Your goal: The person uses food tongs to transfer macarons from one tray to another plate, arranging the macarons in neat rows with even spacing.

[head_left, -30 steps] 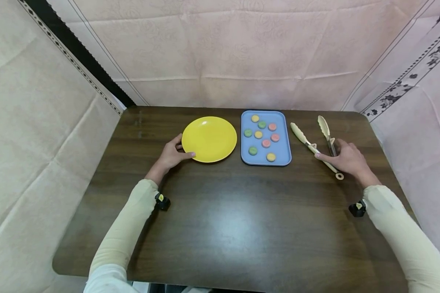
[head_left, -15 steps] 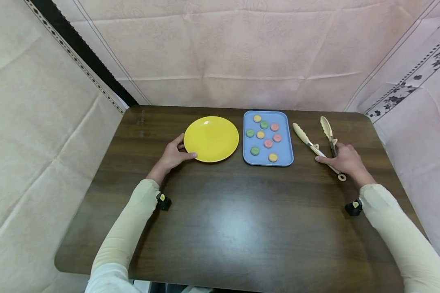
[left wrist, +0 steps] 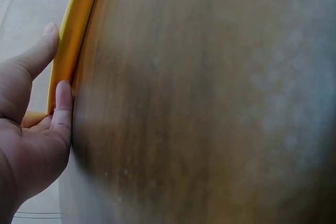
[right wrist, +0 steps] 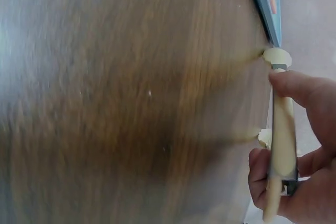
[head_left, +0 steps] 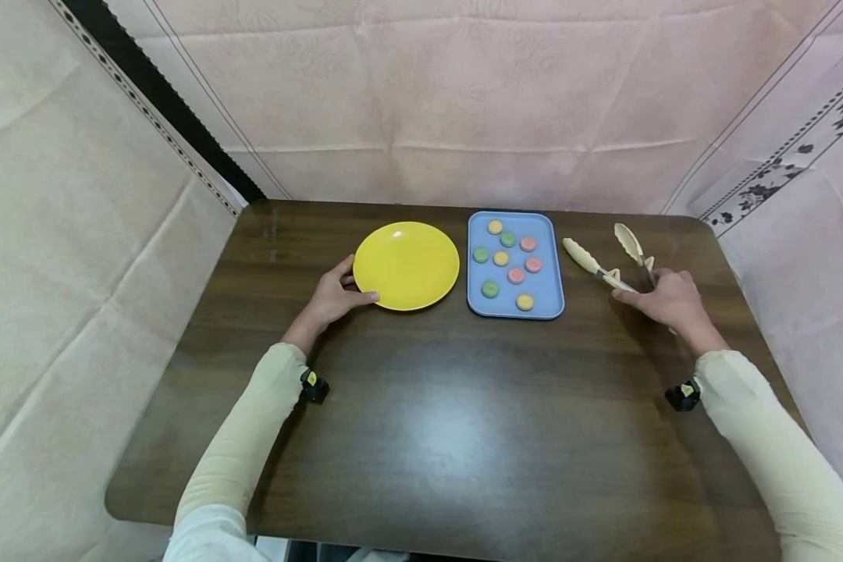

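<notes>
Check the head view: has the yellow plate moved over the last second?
No; the yellow plate keeps its place against the far edge of the table.

Yellow plate (head_left: 407, 269), blue tray (head_left: 548, 287) on table (head_left: 428, 390)

We wear pale cream sleeves (head_left: 242, 433), lightly wrinkled and plain, with white cloth (head_left: 213, 538) above the left one. At each wrist we carry a small, black, boxy camera (head_left: 316, 389) marked with a yellow patch (head_left: 312, 378).

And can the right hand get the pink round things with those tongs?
Probably yes: the right hand holds the tongs, tips apart, and only bare table and the blue tray's rim lie between them and the pink round things.
</notes>
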`<action>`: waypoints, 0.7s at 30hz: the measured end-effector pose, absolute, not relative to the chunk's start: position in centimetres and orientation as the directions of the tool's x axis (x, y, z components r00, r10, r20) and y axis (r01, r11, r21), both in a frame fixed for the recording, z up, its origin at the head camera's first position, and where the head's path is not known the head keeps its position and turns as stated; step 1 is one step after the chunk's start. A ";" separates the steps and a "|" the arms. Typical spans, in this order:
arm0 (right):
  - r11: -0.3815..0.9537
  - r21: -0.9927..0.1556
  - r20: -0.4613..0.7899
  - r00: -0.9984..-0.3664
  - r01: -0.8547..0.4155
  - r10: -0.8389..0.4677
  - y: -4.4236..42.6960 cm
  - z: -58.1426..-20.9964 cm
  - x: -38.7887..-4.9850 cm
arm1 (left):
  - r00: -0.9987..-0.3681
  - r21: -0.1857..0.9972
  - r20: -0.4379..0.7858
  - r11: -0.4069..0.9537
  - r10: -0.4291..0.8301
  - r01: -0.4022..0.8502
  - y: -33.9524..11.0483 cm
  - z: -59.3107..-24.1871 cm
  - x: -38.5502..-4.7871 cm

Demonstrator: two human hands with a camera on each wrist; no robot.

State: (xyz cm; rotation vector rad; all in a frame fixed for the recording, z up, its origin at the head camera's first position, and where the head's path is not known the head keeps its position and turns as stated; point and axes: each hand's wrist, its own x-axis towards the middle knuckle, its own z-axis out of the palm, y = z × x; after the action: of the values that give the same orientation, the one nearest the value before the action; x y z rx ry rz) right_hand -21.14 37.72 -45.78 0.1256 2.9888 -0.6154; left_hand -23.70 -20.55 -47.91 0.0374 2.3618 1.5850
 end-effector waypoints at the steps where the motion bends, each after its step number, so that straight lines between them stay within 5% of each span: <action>1: 0.918 -0.382 -0.099 -0.992 0.104 0.071 37.8 -45.7 -21.1 | -0.956 0.910 -0.228 0.391 0.183 -0.142 -20.7 -48.3 -23.9; 21: 0.931 -0.356 0.197 -0.980 -0.084 -0.013 40.6 -42.7 -19.3 | -0.970 0.918 -0.174 0.383 0.172 -0.097 -21.2 -49.9 -24.3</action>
State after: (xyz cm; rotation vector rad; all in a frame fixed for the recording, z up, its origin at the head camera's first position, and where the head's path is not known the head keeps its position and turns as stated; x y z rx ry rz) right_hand -19.35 40.63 -42.67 -0.0832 3.2748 -0.6173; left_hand -24.32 -21.19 -49.89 0.0663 2.4026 1.6201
